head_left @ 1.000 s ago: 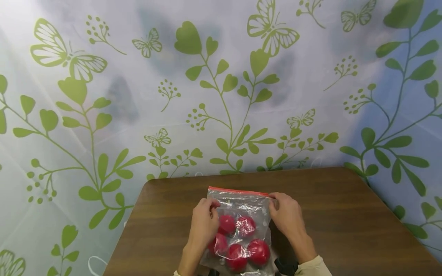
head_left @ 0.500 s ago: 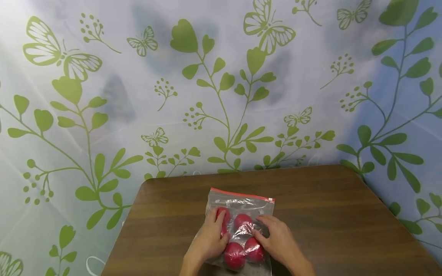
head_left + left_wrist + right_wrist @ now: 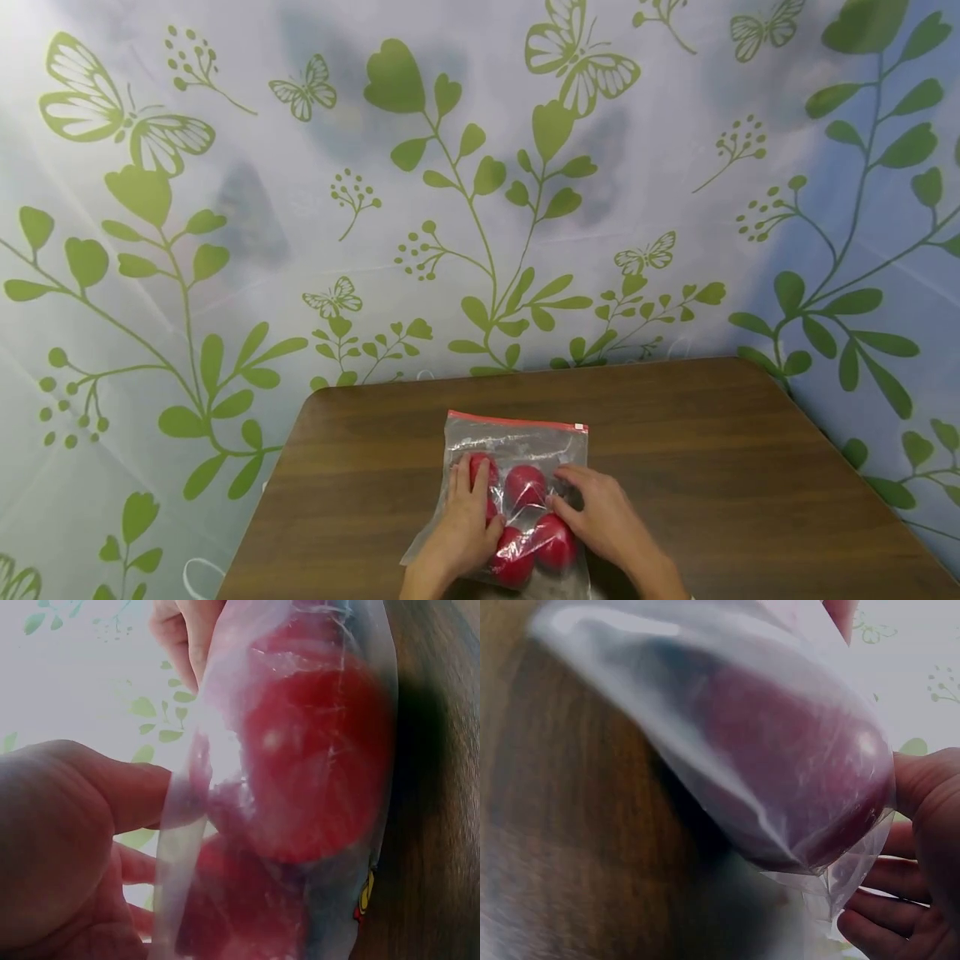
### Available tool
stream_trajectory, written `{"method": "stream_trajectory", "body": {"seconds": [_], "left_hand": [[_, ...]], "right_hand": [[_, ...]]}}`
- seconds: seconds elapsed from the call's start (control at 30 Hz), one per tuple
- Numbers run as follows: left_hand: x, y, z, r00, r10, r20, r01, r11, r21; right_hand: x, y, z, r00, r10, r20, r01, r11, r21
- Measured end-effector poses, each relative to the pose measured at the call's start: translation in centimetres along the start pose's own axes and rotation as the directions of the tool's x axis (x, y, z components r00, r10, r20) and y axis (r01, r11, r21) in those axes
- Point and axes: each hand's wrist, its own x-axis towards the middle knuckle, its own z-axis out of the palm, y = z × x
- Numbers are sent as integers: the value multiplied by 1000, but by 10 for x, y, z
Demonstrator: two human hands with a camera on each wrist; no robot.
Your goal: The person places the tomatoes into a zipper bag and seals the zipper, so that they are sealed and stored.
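Observation:
A clear zip bag (image 3: 510,440) with a red zip strip along its far edge lies flat on the table. Inside it are several red balls (image 3: 526,485), seen through the shiny plastic. My left hand (image 3: 463,521) rests on the bag's left part, fingers stretched over one ball and thumb near another. On the right side, my right hand (image 3: 606,518) touches the bag with thumb and fingertips beside the balls. In the left wrist view the thumb (image 3: 139,791) meets the plastic. The right wrist view has the hand's fingers (image 3: 892,877) spread apart at the bag's side.
The brown wooden table (image 3: 712,467) extends to both sides and behind the bag. A pale curtain (image 3: 480,167) with green leaves and butterflies hangs behind it. A white loop (image 3: 201,575) lies off the table's left side.
Both hands have come off the bag's top corners and moved down onto its sides by the balls. The bag now lies flat, and its balls have shifted slightly.

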Motion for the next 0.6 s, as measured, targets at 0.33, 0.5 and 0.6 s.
{"method": "stream_trajectory", "body": {"seconds": [0.33,0.5,0.6], "left_hand": [[-3,15,-18,999,-17,44,14,998,53],[-3,5,-38,999,42,7,-43,995,86],[-2,-1,-56,998,43,-35,-39,993,110]], "right_hand": [[8,8,-5,993,-115,10,115,993,-21],[12,11,-17,989,-147,23,147,989,-32],[15,16,-33,989,-150,-11,149,988,-50]]}}
